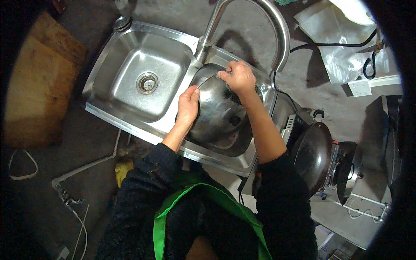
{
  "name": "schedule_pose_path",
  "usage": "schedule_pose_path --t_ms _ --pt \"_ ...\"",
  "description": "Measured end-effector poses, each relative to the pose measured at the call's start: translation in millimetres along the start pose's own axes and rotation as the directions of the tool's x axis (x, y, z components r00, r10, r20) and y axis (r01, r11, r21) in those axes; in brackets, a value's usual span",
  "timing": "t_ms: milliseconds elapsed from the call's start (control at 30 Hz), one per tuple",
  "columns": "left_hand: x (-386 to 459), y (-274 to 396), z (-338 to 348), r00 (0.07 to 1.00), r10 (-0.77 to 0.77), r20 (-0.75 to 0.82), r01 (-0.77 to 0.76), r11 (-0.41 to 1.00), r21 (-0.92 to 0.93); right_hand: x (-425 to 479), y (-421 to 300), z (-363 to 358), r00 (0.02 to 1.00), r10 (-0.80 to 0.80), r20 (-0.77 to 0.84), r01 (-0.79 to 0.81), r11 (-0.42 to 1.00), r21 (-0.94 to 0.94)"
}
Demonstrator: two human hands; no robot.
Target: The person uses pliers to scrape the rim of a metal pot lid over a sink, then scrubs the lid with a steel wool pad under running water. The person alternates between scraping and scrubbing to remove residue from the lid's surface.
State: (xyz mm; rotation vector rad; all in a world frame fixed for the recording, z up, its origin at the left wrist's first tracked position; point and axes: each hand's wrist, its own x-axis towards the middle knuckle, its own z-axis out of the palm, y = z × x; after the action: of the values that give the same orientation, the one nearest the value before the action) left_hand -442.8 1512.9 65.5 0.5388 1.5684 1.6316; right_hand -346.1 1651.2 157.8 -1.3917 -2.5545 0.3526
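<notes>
A round, dark metal pan or lid [216, 110] lies tilted in the right basin of a stainless steel double sink [133, 128]. My left hand [188, 105] grips its rim at the left, thumb on top. Near the top of the same rim, my right hand [240, 77] has its fingers bent over a small dark thing, perhaps a scouring pad, pressed on the metal; the thing is mostly hidden. The curved steel faucet [282, 35] rises behind the basins. The left basin has an open drain [147, 83].
A drain strainer [122, 23] sits at the sink's back left corner. Right of the sink stands a dark wok [313, 157]. A plastic bag [344, 58] and a white power strip [360, 87] lie beyond. A wooden board [42, 87] is at far left.
</notes>
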Motion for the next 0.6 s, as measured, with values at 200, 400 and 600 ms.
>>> schedule_pose_path --t_ms 200,400,600 --pt "1.2 -0.2 2.4 0.999 0.001 0.032 -0.002 1.000 0.029 -12.2 -9.2 26.3 0.965 -0.108 -0.239 0.042 0.964 -0.264" --pt "-3.6 6.9 1.8 0.999 -0.031 -0.024 0.033 0.993 0.117 -25.0 -28.8 38.5 0.874 -0.298 -0.383 0.109 0.890 -0.443" --pt "-2.1 4.3 -0.4 1.000 -0.025 -0.007 0.026 0.995 0.097 -39.0 -40.2 31.6 0.873 -0.297 -0.387 0.156 0.921 -0.356"
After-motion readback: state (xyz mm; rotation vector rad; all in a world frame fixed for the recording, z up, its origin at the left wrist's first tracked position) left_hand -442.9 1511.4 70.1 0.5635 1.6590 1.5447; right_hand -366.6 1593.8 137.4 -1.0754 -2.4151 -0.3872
